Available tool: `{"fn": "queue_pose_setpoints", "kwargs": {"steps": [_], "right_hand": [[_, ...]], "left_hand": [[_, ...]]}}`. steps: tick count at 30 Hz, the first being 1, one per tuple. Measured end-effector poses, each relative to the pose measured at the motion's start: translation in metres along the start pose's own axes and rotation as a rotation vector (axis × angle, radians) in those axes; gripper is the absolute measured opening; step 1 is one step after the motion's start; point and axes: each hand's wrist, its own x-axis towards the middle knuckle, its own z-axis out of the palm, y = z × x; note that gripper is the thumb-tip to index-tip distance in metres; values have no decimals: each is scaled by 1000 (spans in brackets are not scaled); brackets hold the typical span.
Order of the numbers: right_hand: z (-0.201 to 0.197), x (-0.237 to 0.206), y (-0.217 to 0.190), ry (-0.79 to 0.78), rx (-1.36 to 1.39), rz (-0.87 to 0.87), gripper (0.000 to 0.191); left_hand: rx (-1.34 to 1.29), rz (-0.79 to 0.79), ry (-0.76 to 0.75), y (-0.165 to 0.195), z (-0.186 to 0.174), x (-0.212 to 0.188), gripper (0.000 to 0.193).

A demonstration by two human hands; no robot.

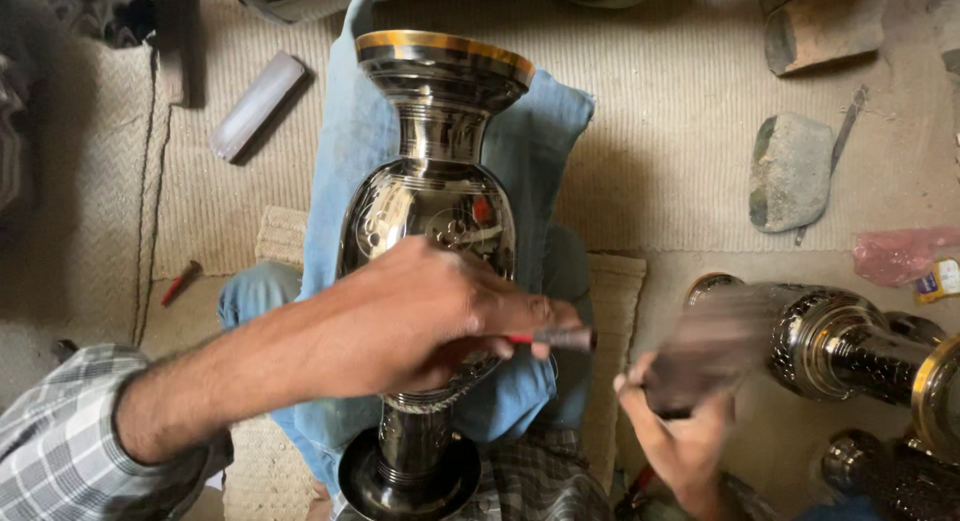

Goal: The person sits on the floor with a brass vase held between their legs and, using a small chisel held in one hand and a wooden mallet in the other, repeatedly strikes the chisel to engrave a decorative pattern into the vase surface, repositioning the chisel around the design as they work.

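Woven floor mat (680, 111), shiny metal vase (432, 231) lying on blue cloth (545, 131) in the mat's middle.
L hand (420, 316) rests on the vase, fingers pinching a thin red-handled tool (555, 338). R hand (680, 436), near the bottom edge, grips a blurry dark block (705, 346). More metal vases (850, 346) by the right edge, w/ a grey stone (790, 171) above.

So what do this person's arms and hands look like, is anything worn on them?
Both hands are bare: no gloves, rings or watch show. The left hand extends from a forearm with dark hair, and a grey-and-white checked shirt sleeve is pushed up near the elbow. The right hand is blurred, and only its wrist shows, with no sleeve in view.
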Motion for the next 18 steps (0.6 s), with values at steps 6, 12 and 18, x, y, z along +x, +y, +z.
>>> {"fn": "queue_pose_setpoints", "kwargs": {"steps": [6,12,18], "right_hand": [[-16,35,-26,-71,-43,113,46],[-26,72,-36,-161,-266,-68,45],[-34,112,-67,-386,-242,-97,49]], "left_hand": [[-25,-75,269,14,4,-15,63],[-52,-153,404,25,9,-21,50],[-20,-279,531,31,16,-26,59]]}}
